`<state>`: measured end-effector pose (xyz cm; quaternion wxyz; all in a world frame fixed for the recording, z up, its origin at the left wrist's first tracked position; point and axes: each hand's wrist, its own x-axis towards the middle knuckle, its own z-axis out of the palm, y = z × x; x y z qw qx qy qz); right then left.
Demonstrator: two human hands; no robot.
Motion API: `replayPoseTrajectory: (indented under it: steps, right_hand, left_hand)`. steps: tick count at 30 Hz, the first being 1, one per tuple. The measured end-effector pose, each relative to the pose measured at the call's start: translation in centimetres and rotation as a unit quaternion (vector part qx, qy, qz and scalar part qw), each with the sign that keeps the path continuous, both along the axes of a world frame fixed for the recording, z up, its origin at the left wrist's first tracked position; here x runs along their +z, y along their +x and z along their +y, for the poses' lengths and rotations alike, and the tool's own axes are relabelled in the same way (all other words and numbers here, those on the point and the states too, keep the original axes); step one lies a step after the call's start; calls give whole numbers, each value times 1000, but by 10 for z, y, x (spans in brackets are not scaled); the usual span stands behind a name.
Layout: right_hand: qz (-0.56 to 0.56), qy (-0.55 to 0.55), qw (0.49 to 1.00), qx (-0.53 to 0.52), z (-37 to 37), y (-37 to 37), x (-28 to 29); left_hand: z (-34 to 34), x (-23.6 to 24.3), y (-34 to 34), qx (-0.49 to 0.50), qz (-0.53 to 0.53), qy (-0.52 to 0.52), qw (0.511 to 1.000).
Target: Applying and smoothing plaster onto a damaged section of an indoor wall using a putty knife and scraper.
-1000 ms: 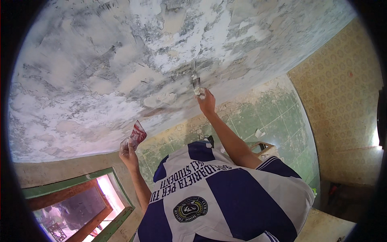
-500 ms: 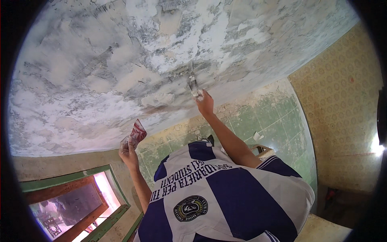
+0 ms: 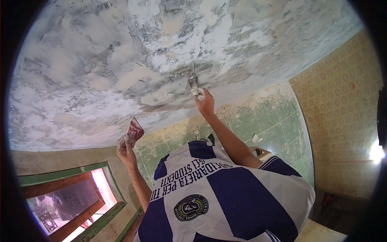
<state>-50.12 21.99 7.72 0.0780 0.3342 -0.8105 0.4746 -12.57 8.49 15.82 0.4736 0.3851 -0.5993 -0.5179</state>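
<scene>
My right hand [image 3: 206, 103] grips the pale handle of a small putty knife [image 3: 193, 83]. Its dark blade lies against the patchy plastered surface [image 3: 133, 76], at a rough grey-brown strip. Pinched between the thumb and fingers of my left hand [image 3: 126, 155] is a bent, red-and-white piece of stiff sheet [image 3: 135, 131], smeared with whitish stuff. This piece stands up from the hand, lower and to the left of the knife; I cannot tell whether it touches the plaster.
Green tiles [image 3: 268, 121] with worn plaster run along behind my arms. A green-framed window [image 3: 66, 173] with a brown wooden sash is at lower left. Yellow patterned wall [image 3: 338, 109] stands at right. My blue-and-white shirt [image 3: 238, 193] fills the lower middle.
The putty knife has shifted very slightly down along the plaster, still in my right hand. My left hand and the red-and-white piece have moved a little to the left.
</scene>
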Motion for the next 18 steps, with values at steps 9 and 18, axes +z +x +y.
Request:
replayPoseTrajectory:
  steps: [9,18]
  right_hand:
    - [-107,114,988,-1,26,6,-34]
    - [-48,15,998,44,5,1,2]
  left_hand:
    - [1,8,-5,5,-25,-1,1000]
    - [0,7,-2,-14,-17,-14,1000]
